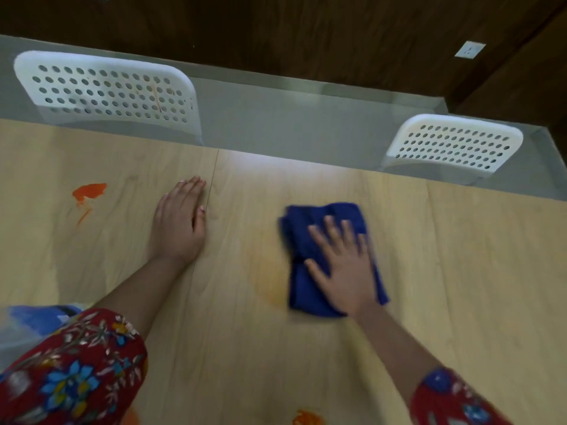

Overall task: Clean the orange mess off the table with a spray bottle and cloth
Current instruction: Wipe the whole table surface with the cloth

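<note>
**1. Tabletop** (460,271): light wood, w/ a seam running near-to-far just R of my left hand. Two white perforated chairs stand at its far edge, one (104,87) toward the far-left corner, the other (454,145) toward the far-right.

**2. Cloth** (322,211): blue, folded, lying flat approx. mid-tabletop, R of the seam.

**3. Hands:**
- Right hand (343,265): flat on the cloth, fingers straight and spread, pressing down. It is blurred, so prob. mid-stroke.
- Left hand (178,222): flat on bare tabletop beside the seam, fingers straight and together, holding nothing. I judge it a brace.

**4. Orange mess:**
- Faint orange smear (270,280): touches the cloth's L edge.
- Thick orange blob (89,191): toward the left edge, w/ a thin streak below it.
- Orange patch (308,418): at the near edge, cut off by the frame.

**5. Spray bottle:** not id'd. A blurred blue-white shape (33,320) at the near-left corner may be it; cannot tell.

**Step in hand:** wipe phase on the smear, which looks nearly gone.

**Next:**
1. Pass the cloth L over the smear w/ flat, firm pressure.
2. Spray the two thick spots, then wipe.
3. My left hand lies on the way to the blob, so lift it clear first.
</note>
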